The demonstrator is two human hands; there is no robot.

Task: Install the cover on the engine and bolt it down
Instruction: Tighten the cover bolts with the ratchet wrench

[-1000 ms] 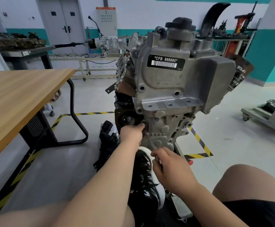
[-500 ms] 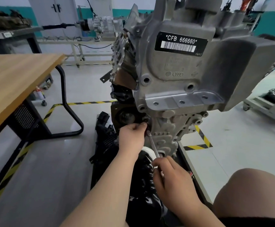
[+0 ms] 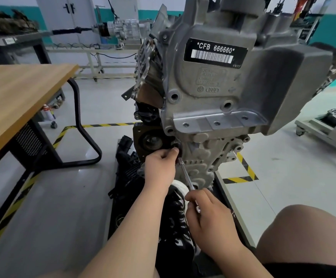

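A grey aluminium engine [image 3: 219, 93] with a black barcode label stands upright in front of me. Its lower grey cover [image 3: 207, 155] sits against the block. A slim chrome ratchet [image 3: 186, 175] runs from a bolt at the cover's upper left corner down to my right hand [image 3: 209, 215], which grips the handle. My left hand [image 3: 161, 165] holds the ratchet's head at the bolt with its fingertips; the bolt itself is hidden behind them.
A wooden-topped table [image 3: 17, 97] with a black tube frame stands at the left. Black engine parts [image 3: 127, 169] lie on the floor below the engine. My bare knee [image 3: 307, 235] is at the lower right. A wheeled stand [image 3: 327, 127] sits far right.
The view has closed in on the engine and tilted down. Both hands stay on the ratchet, and the handle has swung slightly while the left hand keeps the head on the bolt.
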